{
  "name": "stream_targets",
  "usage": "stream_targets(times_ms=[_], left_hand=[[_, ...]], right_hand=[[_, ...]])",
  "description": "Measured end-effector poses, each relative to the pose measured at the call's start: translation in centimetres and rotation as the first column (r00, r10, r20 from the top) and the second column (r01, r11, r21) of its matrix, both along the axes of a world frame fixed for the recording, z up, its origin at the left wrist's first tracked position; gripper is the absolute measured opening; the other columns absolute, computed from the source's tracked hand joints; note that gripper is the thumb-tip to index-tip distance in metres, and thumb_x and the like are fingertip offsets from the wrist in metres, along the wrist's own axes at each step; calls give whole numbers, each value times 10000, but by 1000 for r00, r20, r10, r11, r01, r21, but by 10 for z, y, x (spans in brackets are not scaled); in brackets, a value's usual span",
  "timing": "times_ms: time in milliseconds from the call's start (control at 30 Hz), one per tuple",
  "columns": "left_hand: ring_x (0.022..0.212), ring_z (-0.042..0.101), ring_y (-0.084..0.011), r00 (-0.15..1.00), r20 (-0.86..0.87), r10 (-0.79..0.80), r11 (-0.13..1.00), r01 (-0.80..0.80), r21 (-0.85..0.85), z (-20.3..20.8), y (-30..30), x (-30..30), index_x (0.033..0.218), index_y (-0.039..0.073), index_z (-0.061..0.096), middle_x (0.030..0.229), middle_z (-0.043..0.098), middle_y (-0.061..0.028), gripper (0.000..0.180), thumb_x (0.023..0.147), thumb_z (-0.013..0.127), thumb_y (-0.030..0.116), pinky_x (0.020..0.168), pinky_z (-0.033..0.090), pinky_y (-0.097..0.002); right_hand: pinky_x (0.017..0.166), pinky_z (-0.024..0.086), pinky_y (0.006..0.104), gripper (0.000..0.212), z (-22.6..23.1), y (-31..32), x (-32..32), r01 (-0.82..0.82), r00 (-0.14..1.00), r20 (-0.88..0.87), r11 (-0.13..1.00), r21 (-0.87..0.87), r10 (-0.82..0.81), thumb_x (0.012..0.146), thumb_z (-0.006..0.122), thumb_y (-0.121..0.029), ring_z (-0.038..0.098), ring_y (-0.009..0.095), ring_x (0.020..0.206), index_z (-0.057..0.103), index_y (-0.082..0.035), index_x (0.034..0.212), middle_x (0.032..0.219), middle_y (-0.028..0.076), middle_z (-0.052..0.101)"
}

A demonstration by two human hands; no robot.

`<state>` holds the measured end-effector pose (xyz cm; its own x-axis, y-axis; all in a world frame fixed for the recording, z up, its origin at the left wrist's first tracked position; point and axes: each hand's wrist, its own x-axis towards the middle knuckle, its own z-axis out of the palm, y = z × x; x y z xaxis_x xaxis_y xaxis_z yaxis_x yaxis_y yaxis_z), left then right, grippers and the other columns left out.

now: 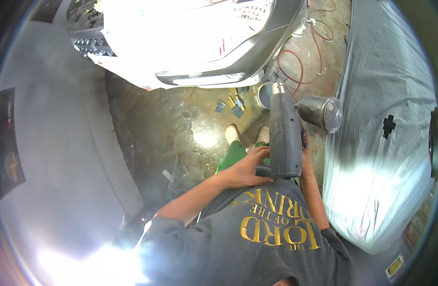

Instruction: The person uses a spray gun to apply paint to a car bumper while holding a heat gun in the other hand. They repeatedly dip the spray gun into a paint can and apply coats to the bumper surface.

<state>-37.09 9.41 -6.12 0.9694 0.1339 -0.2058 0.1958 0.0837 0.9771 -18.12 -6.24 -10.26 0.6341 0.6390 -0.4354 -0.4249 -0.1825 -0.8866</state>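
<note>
A dark grey heat gun (285,136) with a silver nozzle points away from me, in front of my body. My right hand (306,151) is mostly hidden behind its right side and appears closed around the handle, which is out of sight. On the other side, my left hand (250,168) has its thumb and fingers apart, with the tips close to the rear of the tool's body. Whether they touch it, I cannot tell. Beyond the nozzle stands a round can or bucket (264,95), partly covered by the tool.
A brightly lit car bumper (219,66) spans the top. Right of the nozzle is a scuffed metal cylinder (331,115). A red hose (301,71) loops over the floor. Plastic sheeting (381,143) covers something at right; a grey panel (57,133) is at left. Small pieces (237,110) lie ahead.
</note>
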Motion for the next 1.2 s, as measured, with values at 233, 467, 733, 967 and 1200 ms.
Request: stream_targets(times_ms=[233,467,733,967,1200], left_hand=[[1189,570,-159,966,-88,245,939,-259,-227,12,-60,46,1397,24,487,1280,618,-91,682,839,847,182,1005,477,-318],[1071,601,-168,728,-185,660,585,-653,-481,9,-102,67,1243,55,552,1108,612,-45,417,861,703,-20,998,465,-341],[940,610,-144,382,-198,903,313,-898,-308,24,-99,3,1087,71,614,1017,640,-40,316,815,760,3,875,495,-309],[795,591,-130,48,-289,956,-6,-983,-186,-22,-45,-86,1176,43,595,965,636,-10,396,836,787,107,777,487,-304],[794,585,-141,240,-200,950,193,-954,-229,-72,31,-160,1161,19,586,916,611,-27,378,811,726,45,762,483,-300]], right_hand=[[904,507,316,604,-17,-5,26,-126,991,42,992,-15,126,883,690,-4,632,178,1063,435,-29,1430,1231,118,645],[936,495,322,641,2,8,41,-297,953,53,955,-13,297,846,798,-56,596,175,1095,496,-40,1411,1267,89,611],[604,494,289,333,2,23,67,-344,939,-66,931,-121,338,906,771,-259,607,140,628,643,7,1061,796,48,649],[428,406,232,323,40,74,11,-452,870,142,879,-154,472,1012,626,-220,515,74,478,609,12,1235,1037,85,717],[393,401,267,511,38,172,-106,-402,906,61,895,-192,419,1003,650,-359,526,103,446,519,21,1318,956,158,703]])
